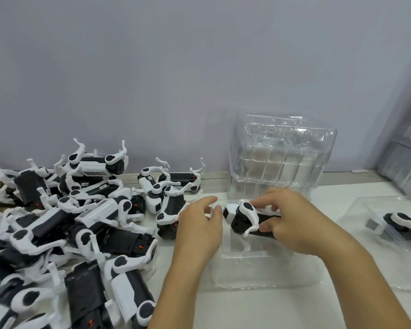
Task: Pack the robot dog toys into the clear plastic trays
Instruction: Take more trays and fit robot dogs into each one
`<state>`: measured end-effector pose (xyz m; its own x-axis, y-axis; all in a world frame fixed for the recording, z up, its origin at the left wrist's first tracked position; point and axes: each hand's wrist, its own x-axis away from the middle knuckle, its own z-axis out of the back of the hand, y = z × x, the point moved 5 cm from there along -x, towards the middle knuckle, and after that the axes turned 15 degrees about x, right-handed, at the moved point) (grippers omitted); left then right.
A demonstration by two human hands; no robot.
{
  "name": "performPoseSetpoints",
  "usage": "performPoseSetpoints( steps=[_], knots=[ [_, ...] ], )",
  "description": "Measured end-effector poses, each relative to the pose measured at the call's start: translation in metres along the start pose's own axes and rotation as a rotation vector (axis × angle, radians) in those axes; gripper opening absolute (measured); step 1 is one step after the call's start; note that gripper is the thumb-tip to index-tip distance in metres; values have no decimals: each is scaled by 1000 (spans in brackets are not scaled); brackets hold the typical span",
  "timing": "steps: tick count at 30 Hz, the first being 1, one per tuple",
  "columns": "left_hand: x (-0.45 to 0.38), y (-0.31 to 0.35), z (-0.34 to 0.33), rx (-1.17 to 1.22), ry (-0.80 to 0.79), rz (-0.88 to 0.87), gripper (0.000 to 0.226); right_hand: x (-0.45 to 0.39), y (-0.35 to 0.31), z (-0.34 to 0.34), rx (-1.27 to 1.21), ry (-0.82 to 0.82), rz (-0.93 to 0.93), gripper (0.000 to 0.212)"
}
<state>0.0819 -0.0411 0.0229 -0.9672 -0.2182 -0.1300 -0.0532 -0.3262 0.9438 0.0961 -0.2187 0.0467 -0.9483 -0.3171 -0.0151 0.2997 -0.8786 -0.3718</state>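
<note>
Toy dog [247, 218] sits between your two hands, lying on its side over the open clear tray [266, 269] right in front of you, its white head pointing left. Your right hand [292, 224] has its fingers and thumb curled round the black body and is pressing it down toward the moulded hollow. Your left hand [199, 229] is relaxed, fingers loosely bent, with the fingertips just touching the head end; it grips nothing. Whether the legs have dropped fully into their slots you cannot tell, since the plastic is see-through and your hand covers part of it.

Off to your right, a second tray [370, 257] already has a dog [399, 225] in it, so at least one looks done. Behind the working tray stands a stack of empty trays [282, 157] against the wall. To your left, a big heap of loose dogs [69, 222] covers the table [247, 309], so most of the packing is still ahead of you.
</note>
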Motion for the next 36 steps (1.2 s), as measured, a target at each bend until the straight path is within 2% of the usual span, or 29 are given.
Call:
performPoseSetpoints(
  steps=[5, 9, 13, 17, 25, 32, 36],
  knots=[
    [0, -1, -1, 47, 12, 14, 24, -1, 2, -1, -83, 71, -37, 43],
    [0, -6, -9, 107, -9, 102, 30, 0, 3, -1, -121, 98, -46, 41],
    [-1, -11, -10, 191, 36, 164, 29, -2, 0, -8, -97, 126, -43, 40],
    [0, -11, -12, 162, 82, 146, 29, -5, 0, -18, -1, 98, -52, 41],
    [-1, -14, -9, 209, 100, 180, 32, -6, 0, -18, -19, 116, -48, 41],
    [-5, -16, -10, 176, 94, 213, 35, -6, -12, -19, 104, 113, -40, 33],
    [-2, -8, -7, 88, 72, 136, 35, -6, -10, -18, 78, 107, -49, 38]
  ],
)
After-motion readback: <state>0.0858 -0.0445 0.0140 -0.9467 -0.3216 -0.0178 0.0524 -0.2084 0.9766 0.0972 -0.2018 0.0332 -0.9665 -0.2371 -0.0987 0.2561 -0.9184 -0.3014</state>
